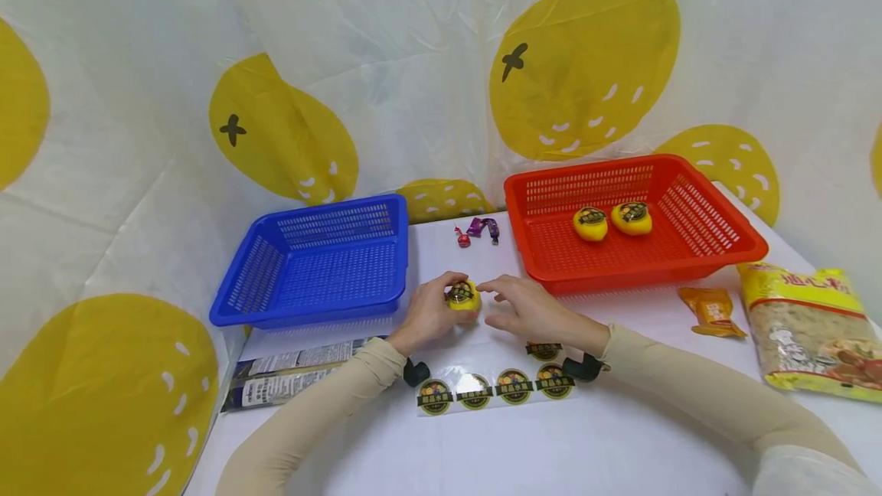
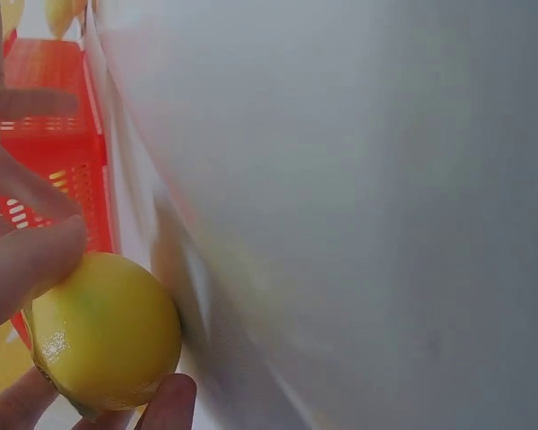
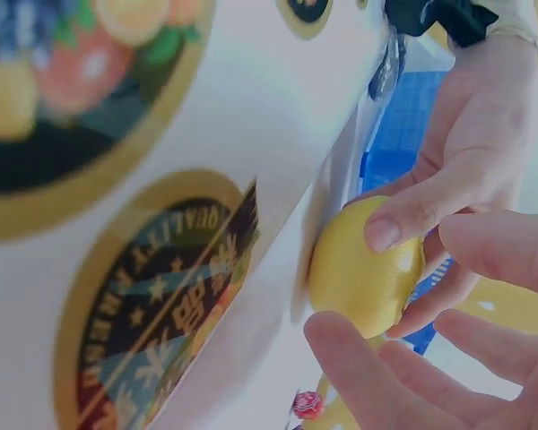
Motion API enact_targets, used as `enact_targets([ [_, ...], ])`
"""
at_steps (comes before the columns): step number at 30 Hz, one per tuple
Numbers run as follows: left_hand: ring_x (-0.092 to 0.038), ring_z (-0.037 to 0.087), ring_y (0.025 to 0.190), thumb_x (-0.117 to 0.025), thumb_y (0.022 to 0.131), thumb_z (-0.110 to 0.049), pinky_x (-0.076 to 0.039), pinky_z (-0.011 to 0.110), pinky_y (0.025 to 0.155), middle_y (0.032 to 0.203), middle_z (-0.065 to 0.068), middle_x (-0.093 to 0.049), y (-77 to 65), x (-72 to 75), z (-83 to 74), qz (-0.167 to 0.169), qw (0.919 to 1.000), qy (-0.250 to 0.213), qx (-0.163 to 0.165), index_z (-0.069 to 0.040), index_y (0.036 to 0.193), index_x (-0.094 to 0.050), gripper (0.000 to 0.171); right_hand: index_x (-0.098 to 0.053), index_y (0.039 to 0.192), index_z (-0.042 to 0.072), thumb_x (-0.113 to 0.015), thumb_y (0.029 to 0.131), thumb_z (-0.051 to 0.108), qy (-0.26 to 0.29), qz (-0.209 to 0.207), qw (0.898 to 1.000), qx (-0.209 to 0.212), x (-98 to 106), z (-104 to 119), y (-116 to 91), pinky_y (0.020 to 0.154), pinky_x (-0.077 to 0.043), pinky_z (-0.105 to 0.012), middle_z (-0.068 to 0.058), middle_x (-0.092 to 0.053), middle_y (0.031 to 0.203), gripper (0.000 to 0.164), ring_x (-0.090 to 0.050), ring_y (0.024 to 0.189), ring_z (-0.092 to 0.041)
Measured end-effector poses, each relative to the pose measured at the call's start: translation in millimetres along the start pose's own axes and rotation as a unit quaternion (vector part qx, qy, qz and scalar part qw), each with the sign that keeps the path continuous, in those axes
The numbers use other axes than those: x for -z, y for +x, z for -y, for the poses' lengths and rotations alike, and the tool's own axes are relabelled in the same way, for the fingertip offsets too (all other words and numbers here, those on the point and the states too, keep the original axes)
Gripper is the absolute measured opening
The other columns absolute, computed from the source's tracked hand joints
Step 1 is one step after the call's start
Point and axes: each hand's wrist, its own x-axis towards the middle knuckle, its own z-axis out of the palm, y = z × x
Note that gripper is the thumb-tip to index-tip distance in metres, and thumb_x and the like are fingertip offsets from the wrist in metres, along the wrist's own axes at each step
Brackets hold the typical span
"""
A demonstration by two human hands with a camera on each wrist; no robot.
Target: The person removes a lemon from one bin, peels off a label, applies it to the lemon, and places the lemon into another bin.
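Observation:
My left hand (image 1: 432,311) grips a yellow lemon (image 1: 465,298) low over the white table, thumb on the near side and fingers round the far side. A dark round label with gold print lies on the lemon's top. Right beside it, my right hand (image 1: 527,311) has its fingers spread and slightly bent, holding nothing. In the right wrist view its fingertips come close to the lemon (image 3: 363,269). Below both hands lies a clear sheet of round fruit stickers (image 1: 514,386), partly under the right wrist. One sticker (image 3: 152,305) shows large in the right wrist view.
A blue basket (image 1: 310,312) stands at the left, a red basket (image 1: 641,272) at the right with two labelled lemons (image 1: 631,218) inside. Small wrapped candies (image 1: 475,230) lie between them. Two long packets (image 1: 289,389) lie at left; an orange packet (image 1: 713,312) and a pasta bag (image 1: 806,327) at right.

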Motion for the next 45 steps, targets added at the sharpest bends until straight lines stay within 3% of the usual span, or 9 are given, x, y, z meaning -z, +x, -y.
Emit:
enact_targets([
  [9, -0.065, 0.030, 0.119, -0.093, 0.072, -0.031, -0.049, 0.047, 0.103, 0.138, 0.009, -0.068, -0.6, 2.0, 0.9, -0.005, 0.9998, -0.011, 0.018, -0.013, 0.138, -0.060, 0.076, -0.056, 0.144, 0.005, -0.073, 0.094, 0.021, -0.017, -0.009, 1.000, 0.015, -0.2, -1.3, 2.3, 0.096, -0.056, -0.052, -0.017, -0.066, 0.133, 0.055, -0.069, 0.113, -0.032],
  [13, -0.067, 0.026, 0.112, -0.093, 0.072, -0.036, -0.051, 0.042, 0.098, 0.137, 0.007, -0.068, -2.2, 1.0, 0.4, 0.005, 0.9996, -0.008, 0.028, -0.014, 0.136, -0.061, 0.075, -0.056, 0.144, 0.003, -0.070, 0.096, 0.018, -0.015, -0.005, 1.000, 0.025, -4.0, -3.7, 7.2, 0.097, -0.056, -0.052, -0.017, -0.067, 0.132, 0.052, -0.070, 0.112, -0.033],
  [18, -0.071, 0.023, 0.103, -0.093, 0.072, -0.034, -0.055, 0.037, 0.089, 0.138, 0.008, -0.067, -5.2, 1.1, -0.6, 0.020, 0.9992, -0.027, 0.023, -0.014, 0.137, -0.060, 0.075, -0.060, 0.142, 0.003, -0.071, 0.094, 0.015, -0.023, -0.015, 0.999, 0.045, -7.4, -7.4, 11.0, 0.093, -0.057, -0.049, -0.014, -0.070, 0.129, 0.050, -0.071, 0.108, -0.032],
  [28, -0.072, 0.024, 0.105, -0.094, 0.071, -0.032, -0.055, 0.040, 0.094, 0.142, 0.007, -0.065, -5.2, 2.6, 5.2, 0.049, 0.9980, -0.039, 0.012, -0.016, 0.146, -0.054, 0.087, -0.060, 0.140, 0.002, -0.070, 0.095, 0.013, -0.016, 0.007, 0.999, 0.044, -7.9, -11.4, 12.5, 0.095, -0.058, -0.049, -0.016, -0.068, 0.134, 0.048, -0.071, 0.111, -0.033],
  [37, -0.071, 0.023, 0.106, -0.094, 0.071, -0.035, -0.054, 0.040, 0.094, 0.138, 0.005, -0.068, -6.9, 1.2, 8.2, 0.047, 0.9978, -0.045, 0.010, -0.016, 0.144, -0.056, 0.084, -0.045, 0.152, 0.003, -0.079, 0.089, 0.022, 0.003, 0.042, 0.999, -0.004, -10.7, -11.7, 16.9, 0.103, -0.055, -0.052, -0.020, -0.058, 0.148, 0.074, -0.068, 0.120, -0.035],
  [42, -0.070, 0.025, 0.110, -0.093, 0.073, -0.034, -0.054, 0.041, 0.095, 0.141, 0.008, -0.065, -8.9, 2.1, 7.3, 0.049, 0.9971, -0.058, 0.000, -0.014, 0.143, -0.056, 0.082, -0.043, 0.155, 0.006, -0.084, 0.084, 0.017, 0.021, 0.051, 0.998, 0.020, -13.6, -13.1, 25.7, 0.107, -0.053, -0.050, -0.016, -0.058, 0.149, 0.082, -0.064, 0.125, -0.032],
  [45, -0.068, 0.026, 0.112, -0.093, 0.074, -0.033, -0.054, 0.041, 0.096, 0.142, 0.009, -0.064, -10.4, 3.1, 6.2, 0.054, 0.9962, -0.068, 0.002, -0.013, 0.144, -0.055, 0.081, -0.047, 0.154, 0.010, -0.086, 0.082, 0.019, 0.016, 0.046, 0.999, 0.025, -16.2, -15.5, 30.6, 0.104, -0.054, -0.044, -0.010, -0.063, 0.144, 0.082, -0.064, 0.119, -0.024],
])
